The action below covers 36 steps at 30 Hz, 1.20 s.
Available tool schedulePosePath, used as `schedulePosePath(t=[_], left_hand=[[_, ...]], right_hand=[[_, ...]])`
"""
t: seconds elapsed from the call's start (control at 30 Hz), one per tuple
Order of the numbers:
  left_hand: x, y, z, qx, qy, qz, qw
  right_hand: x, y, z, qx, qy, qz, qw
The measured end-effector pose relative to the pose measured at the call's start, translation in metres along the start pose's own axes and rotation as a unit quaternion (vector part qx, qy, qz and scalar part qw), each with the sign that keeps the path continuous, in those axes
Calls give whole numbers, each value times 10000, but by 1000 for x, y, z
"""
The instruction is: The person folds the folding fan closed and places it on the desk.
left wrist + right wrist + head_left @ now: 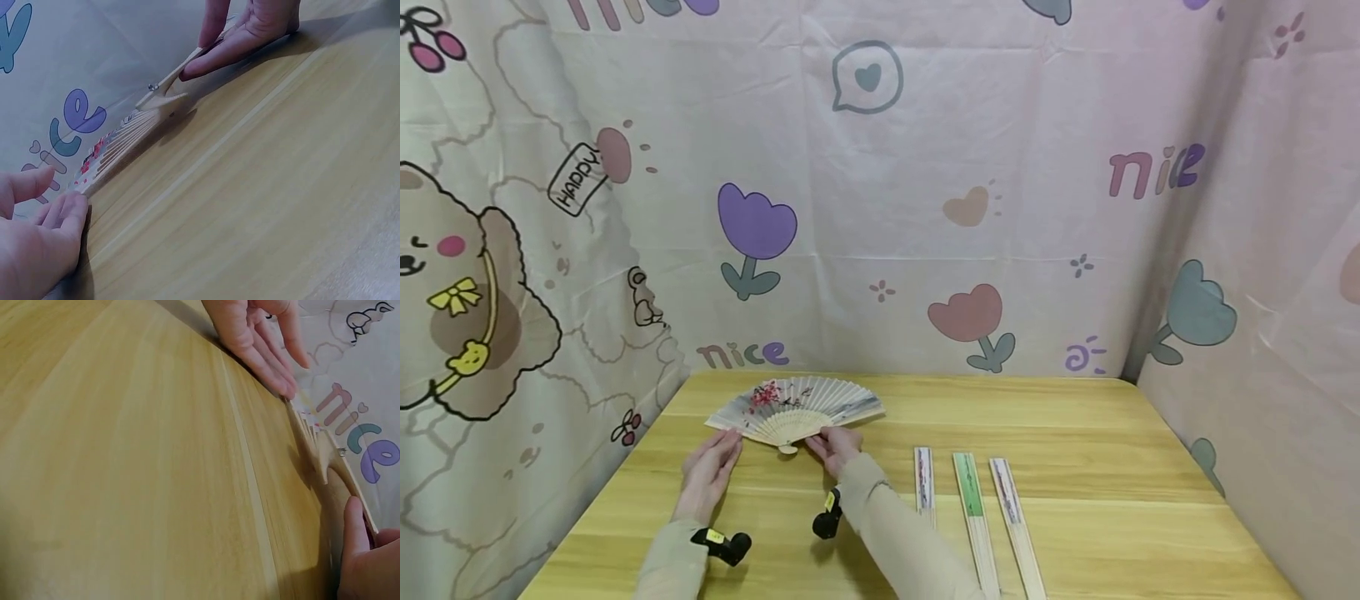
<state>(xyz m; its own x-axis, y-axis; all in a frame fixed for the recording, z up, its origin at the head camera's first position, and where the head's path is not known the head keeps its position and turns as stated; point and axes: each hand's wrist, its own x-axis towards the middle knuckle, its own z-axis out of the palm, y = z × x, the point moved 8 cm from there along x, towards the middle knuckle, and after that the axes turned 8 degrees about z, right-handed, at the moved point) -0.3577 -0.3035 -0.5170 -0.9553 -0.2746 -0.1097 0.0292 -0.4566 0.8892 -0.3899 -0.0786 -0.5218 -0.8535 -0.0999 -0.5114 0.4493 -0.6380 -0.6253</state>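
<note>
A spread folding fan (793,408), pale with red blossoms and bare wooden ribs, lies towards the back left of the wooden table, its pivot end facing me. My left hand (709,471) is at the fan's left edge. In the left wrist view the left hand's fingers (74,212) touch that edge, while the thumb stands apart from it. My right hand (838,450) pinches the outer stick on the right side, near the pivot. The right wrist view shows the right thumb (355,525) on the near face of this stick; its other fingers are partly hidden.
To the right, three folded fans lie side by side: one with a pale top (924,479), one with a green top (970,492) and another pale one (1009,492). A printed curtain (880,208) rises behind the table (1112,483) and along both sides.
</note>
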Motion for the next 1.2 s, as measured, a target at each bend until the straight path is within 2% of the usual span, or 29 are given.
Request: schedulePosePath(t=[0.23,0.47,0.57,0.83,1.0,1.2], left_hand=[[-1,-2,5,-51,217,117,9997],[3,0,12,-337,157,150,9992],[3,1,14,-523,260,141,9982],[3,2,15,-659,399,192,9968],[-2,5,23,-767,318,297,9961],[-10,9,36,-1299,218,504,9900]], right_hand=[[2,-4,-4,120,-54,12,9999],[1,-4,-1,167,-143,72,9997],[-2,-4,-1,114,-182,68,9997],[-7,-4,-2,-91,-279,-3,9996],[-15,-9,-4,-69,-357,-131,9993],[-28,-18,-10,65,-389,-240,9989]])
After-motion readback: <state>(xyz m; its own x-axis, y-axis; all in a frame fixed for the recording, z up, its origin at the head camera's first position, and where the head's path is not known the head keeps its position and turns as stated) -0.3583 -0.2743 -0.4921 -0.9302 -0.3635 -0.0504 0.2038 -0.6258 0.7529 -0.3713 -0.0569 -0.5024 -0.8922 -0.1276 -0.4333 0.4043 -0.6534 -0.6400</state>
